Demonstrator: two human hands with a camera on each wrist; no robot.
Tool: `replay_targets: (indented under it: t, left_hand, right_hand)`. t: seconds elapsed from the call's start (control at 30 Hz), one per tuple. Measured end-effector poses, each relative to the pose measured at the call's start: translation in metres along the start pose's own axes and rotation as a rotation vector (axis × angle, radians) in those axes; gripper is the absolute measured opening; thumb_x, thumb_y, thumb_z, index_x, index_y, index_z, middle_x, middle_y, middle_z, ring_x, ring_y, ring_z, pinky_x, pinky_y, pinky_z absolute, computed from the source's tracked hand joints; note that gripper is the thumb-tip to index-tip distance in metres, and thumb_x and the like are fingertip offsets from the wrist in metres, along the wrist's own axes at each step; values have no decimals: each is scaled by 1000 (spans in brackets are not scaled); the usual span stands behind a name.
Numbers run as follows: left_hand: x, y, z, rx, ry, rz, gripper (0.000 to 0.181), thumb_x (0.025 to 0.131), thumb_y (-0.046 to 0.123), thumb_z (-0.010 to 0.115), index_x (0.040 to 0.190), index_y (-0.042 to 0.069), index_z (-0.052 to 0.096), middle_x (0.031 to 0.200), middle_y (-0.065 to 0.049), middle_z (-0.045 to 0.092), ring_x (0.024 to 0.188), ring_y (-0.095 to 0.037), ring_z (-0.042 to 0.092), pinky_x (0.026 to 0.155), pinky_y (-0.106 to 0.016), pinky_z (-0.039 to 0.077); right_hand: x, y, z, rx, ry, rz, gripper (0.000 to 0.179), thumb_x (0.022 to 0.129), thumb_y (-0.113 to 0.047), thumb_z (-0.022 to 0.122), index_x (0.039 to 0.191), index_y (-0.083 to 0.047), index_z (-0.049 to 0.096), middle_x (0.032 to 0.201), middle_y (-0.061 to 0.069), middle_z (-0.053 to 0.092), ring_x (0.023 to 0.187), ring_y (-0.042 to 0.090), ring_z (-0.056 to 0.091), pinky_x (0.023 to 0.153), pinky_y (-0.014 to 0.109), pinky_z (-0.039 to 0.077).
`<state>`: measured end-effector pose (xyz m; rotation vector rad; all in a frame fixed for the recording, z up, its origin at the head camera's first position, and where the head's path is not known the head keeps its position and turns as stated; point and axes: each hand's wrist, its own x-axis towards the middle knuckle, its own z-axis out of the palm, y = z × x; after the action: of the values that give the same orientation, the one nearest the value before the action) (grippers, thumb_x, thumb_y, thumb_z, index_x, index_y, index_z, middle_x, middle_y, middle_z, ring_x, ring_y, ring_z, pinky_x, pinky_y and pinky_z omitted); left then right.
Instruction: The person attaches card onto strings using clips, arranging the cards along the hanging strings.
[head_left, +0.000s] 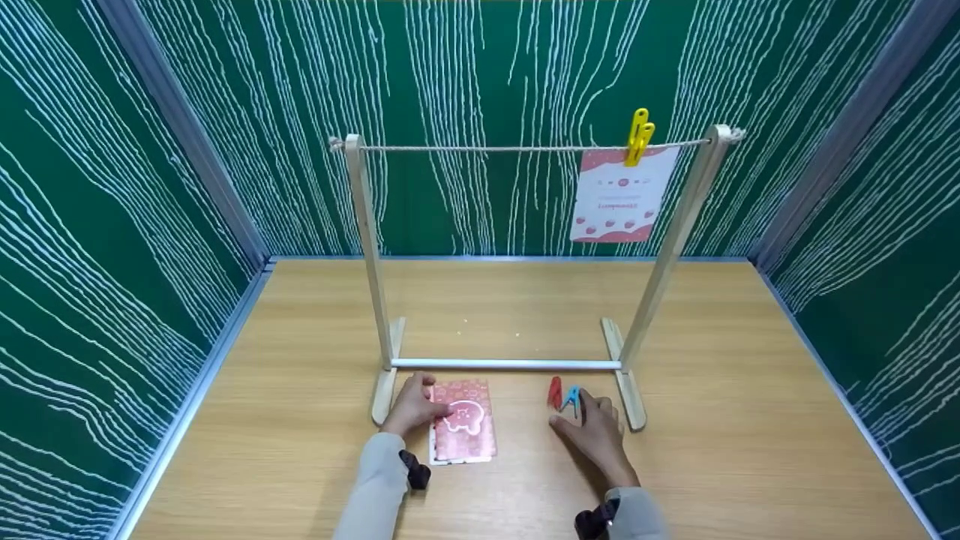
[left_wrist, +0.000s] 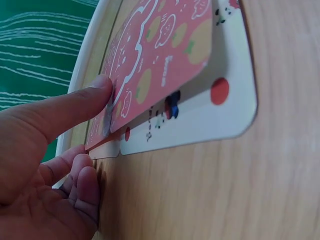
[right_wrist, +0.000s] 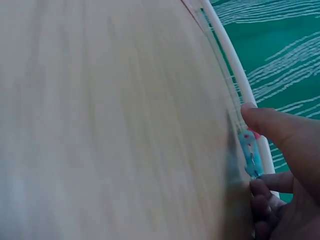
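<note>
My left hand (head_left: 414,406) pinches a pink card (head_left: 465,420) with a white-outlined cartoon figure, thumb on its face and fingers at its left edge. In the left wrist view the card's near edge is raised over a white card (left_wrist: 235,112) with red dots, which lies on the table. My right hand (head_left: 600,435) is at a blue clothespin (head_left: 571,396), its thumb and fingers spread on either side of it. A red clothespin (head_left: 555,392) stands just left of the blue one; only a sliver of it shows in the right wrist view.
A wooden stand with two posts (head_left: 367,247) and a white bottom bar (head_left: 506,364) rises beyond the hands. Across its top runs a rope (head_left: 487,148), where a yellow clothespin (head_left: 639,139) holds a strawberry-print card (head_left: 622,199). Green walls (head_left: 442,202) enclose the table (head_left: 720,420).
</note>
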<state>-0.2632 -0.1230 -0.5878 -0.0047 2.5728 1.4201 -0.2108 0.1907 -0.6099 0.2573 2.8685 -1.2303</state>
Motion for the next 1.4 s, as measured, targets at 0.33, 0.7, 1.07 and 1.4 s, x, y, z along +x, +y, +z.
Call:
replay_targets:
  t: [0.33, 0.7, 1.07, 1.4]
  left_hand:
    - [0, -2, 2, -17, 24, 35, 59, 67, 3, 81, 113, -7, 47, 93, -15, 50, 80, -22, 50, 68, -29, 48]
    - [0, 0, 3, 20, 37, 2, 56, 67, 3, 81, 112, -4, 48, 97, -16, 51, 86, -24, 50, 74, -33, 46]
    - [-1, 1, 2, 2, 37, 25, 57, 64, 1, 83, 107, 0, 45, 103, -17, 50, 92, -26, 52, 76, -33, 46]
    - [1, -1, 2, -3, 38, 36, 59, 62, 1, 84, 103, 2, 43, 97, -13, 49, 89, -24, 48, 77, -32, 43]
  right_hand:
    - [4, -4, 4, -70, 16, 16, 82, 82, -44, 72, 144, -2, 39, 117, 24, 46, 104, 37, 42, 85, 51, 30]
    - [8, -3, 6, -71, 39, 12, 63, 90, -33, 66, 142, -7, 43, 114, 21, 47, 102, 35, 44, 82, 49, 29]
    - [6, 3, 4, 30, 41, 36, 53, 91, -27, 65, 135, -3, 48, 112, 20, 48, 102, 34, 44, 81, 46, 27]
    - [3, 0, -1, 105, 73, 56, 38, 89, -21, 66, 114, 4, 52, 102, 17, 50, 89, 27, 45, 75, 36, 30]
